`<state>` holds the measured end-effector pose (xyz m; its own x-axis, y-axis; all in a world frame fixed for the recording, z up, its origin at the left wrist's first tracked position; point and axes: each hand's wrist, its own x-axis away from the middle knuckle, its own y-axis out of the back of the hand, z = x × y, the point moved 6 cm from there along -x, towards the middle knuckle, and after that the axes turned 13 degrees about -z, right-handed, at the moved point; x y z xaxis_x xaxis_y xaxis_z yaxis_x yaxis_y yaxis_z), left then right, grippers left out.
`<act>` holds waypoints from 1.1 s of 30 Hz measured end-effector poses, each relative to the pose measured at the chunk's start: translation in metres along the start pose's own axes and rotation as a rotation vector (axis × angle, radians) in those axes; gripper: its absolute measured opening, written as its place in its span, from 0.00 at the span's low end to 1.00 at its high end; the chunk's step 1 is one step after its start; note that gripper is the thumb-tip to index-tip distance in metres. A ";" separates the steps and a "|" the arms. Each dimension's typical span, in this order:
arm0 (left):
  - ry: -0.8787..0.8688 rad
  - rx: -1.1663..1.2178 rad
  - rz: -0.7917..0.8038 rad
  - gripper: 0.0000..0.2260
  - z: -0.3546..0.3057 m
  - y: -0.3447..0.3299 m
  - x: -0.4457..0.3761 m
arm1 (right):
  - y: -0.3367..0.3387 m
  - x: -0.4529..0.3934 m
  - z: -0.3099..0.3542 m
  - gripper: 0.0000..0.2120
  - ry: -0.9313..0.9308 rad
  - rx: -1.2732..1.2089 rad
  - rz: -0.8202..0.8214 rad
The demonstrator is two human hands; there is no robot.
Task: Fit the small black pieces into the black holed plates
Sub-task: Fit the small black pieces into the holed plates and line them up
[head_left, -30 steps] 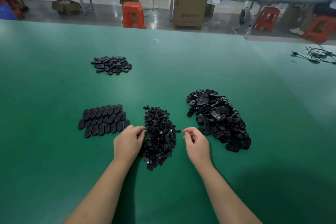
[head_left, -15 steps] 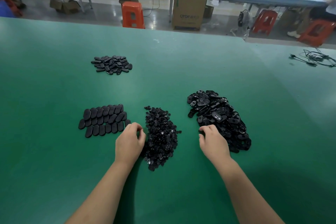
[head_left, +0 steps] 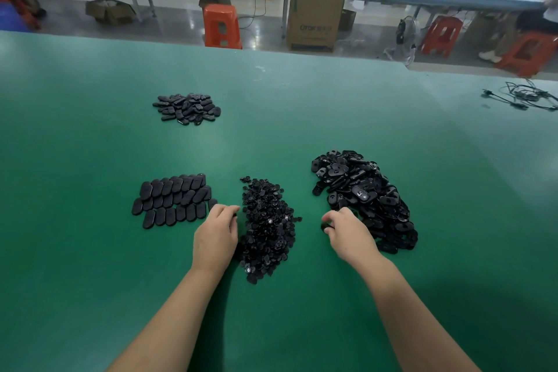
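counter (head_left: 90,251) green, unchanged | holed plates pile (head_left: 365,199) at 3 o'clock, small pieces heap (head_left: 267,226) centre, laid rows (head_left: 173,201) at 9 o'clock | right hand (head_left: 350,235) has drawn back from the pile, fingers pinching one plate (head_left: 326,226) | left hand (head_left: 216,235) stays at heap's edge, fingers curled, contents unclear

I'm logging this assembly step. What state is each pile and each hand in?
Small black pieces: loose heap.
Holed plates: jumbled heap.
Laid-out plates: neat overlapping rows.
Far plates: small loose pile.
Left hand: fingers curled at pieces' edge.
Right hand: pinching one plate.
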<state>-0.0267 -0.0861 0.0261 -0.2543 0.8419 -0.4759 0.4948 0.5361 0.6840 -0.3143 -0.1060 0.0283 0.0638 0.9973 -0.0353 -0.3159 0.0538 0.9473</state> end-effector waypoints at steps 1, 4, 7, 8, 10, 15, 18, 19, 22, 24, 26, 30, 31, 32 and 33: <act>-0.014 -0.008 -0.001 0.09 0.000 0.000 0.000 | 0.001 0.000 0.001 0.12 0.002 0.000 -0.004; -0.033 -0.020 -0.010 0.07 -0.001 0.001 0.000 | 0.007 0.001 0.004 0.11 -0.019 -0.132 -0.084; -0.021 -0.019 -0.025 0.07 -0.001 0.002 0.000 | 0.009 0.005 0.008 0.05 -0.135 -0.536 -0.128; -0.017 -0.024 -0.030 0.07 0.000 0.002 -0.001 | 0.006 0.008 0.011 0.04 -0.194 -0.704 -0.111; -0.011 -0.029 -0.044 0.07 0.000 0.003 -0.001 | -0.001 0.014 0.017 0.03 -0.290 -0.960 -0.086; 0.067 -0.019 -0.057 0.04 0.004 0.004 -0.002 | -0.020 0.024 0.031 0.02 -0.396 -1.214 -0.092; 0.121 0.000 -0.053 0.02 0.007 0.004 -0.002 | -0.026 0.025 0.033 0.04 -0.402 -1.264 -0.129; 0.129 0.013 -0.057 0.01 0.008 0.005 -0.002 | -0.027 0.025 0.032 0.05 -0.397 -1.269 -0.143; 0.197 0.092 -0.059 0.02 0.011 0.004 -0.003 | -0.030 0.028 0.031 0.10 -0.357 -1.199 -0.151; 0.288 0.167 -0.037 0.03 0.016 0.002 -0.005 | -0.032 0.030 0.033 0.11 -0.315 -1.126 -0.157; 0.321 0.190 0.000 0.06 0.019 0.001 -0.005 | -0.031 0.032 0.034 0.12 -0.277 -1.074 -0.180; 0.466 0.384 0.065 0.06 0.021 -0.002 -0.008 | -0.028 0.030 0.034 0.11 -0.237 -1.032 -0.211; 0.523 0.451 0.082 0.06 0.022 -0.002 -0.009 | -0.028 0.030 0.033 0.11 -0.243 -1.024 -0.209; 0.583 0.516 0.104 0.05 0.022 -0.002 -0.009 | -0.028 0.031 0.032 0.10 -0.252 -1.019 -0.209; 0.637 0.581 0.129 0.05 0.022 -0.003 -0.010 | -0.028 0.031 0.031 0.10 -0.263 -1.019 -0.214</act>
<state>-0.0077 -0.0970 0.0169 -0.4974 0.8612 0.1044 0.8533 0.4639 0.2383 -0.2743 -0.0781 0.0100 0.3747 0.9270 0.0157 -0.9070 0.3630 0.2134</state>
